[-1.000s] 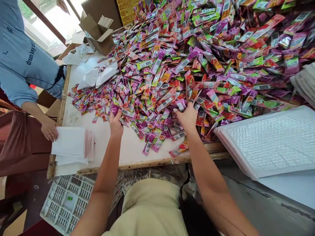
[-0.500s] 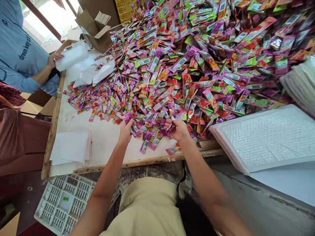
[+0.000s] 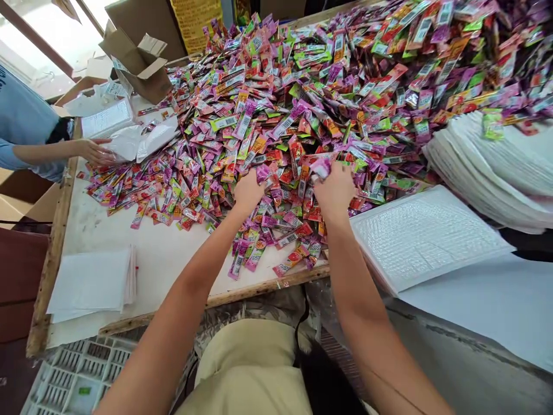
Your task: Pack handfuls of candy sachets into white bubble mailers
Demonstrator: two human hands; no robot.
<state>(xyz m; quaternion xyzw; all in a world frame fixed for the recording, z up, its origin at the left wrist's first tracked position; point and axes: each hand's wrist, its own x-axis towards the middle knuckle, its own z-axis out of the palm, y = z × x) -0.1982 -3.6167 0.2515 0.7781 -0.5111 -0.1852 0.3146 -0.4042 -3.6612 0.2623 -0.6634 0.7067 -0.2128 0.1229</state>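
Note:
A big heap of colourful stick sachets (image 3: 276, 124) covers most of the table. My left hand (image 3: 249, 191) reaches into the near side of the heap, its fingers closed on purple sachets. To its right, my right hand (image 3: 336, 189) is over the heap with its fingers bent round a pink and white sachet. Several loose sachets (image 3: 254, 253) lie below my hands by the table's front edge.
White padded envelopes lie stacked at right (image 3: 432, 236) and at left (image 3: 93, 282). A taller white stack (image 3: 488, 167) stands at far right. Another person's hand (image 3: 93, 151) touches a white packet (image 3: 125, 143). An open carton (image 3: 142, 69) sits behind; a crate (image 3: 69, 374) is below.
Both my hands have moved forward, deeper into the heap. The view has shifted to the right. The other person's hand has let go of a white packet and now touches another on the sachets.

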